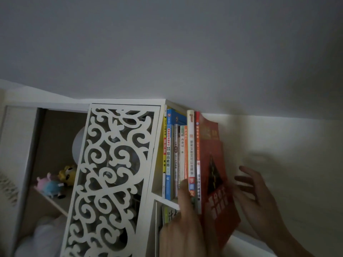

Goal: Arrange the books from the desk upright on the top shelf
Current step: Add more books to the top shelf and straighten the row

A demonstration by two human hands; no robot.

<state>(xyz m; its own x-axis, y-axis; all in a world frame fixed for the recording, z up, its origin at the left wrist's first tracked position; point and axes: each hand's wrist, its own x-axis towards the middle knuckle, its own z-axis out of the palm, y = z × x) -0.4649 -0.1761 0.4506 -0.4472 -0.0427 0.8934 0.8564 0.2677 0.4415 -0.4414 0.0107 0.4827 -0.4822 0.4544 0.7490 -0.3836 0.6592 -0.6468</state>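
Both hands were up at the top shelf [168,198]. Left hand [185,219] had fingers pointing up along the spines near the row's right end, touching the cream book [191,145]; looked like straight fingers pressing, not a grip, though the thumb side was hidden. Right hand [259,197] was spread wide, fingers splayed, holding nothing; it sat just beside the red book [213,173], and contact was too blurred to call.

Progress: my read is mostly done. A row of books [174,154] stood upright on the shelf: yellow spine against the left wall, then blue, several thin ones, the cream one, a red spine. The red book was last on the right, tilted, its lower end hanging out past the shelf front edge. Judged not seated yet. What's left: push it in and square it with the rest. Desk wasn't in view, so can't say if more books were waiting.

Around: carved white panel [111,182] left of the books, open cubby beyond it with plush toys [53,184] and a pale round object behind. Another book [169,214] sat in the compartment below. Wall and ceiling ran close above and to the right.

In the way: no visible end stop right of the red book, so the row could lean or spill that way. Panel edge bounded the left. Dim light, motion blur on the right hand.
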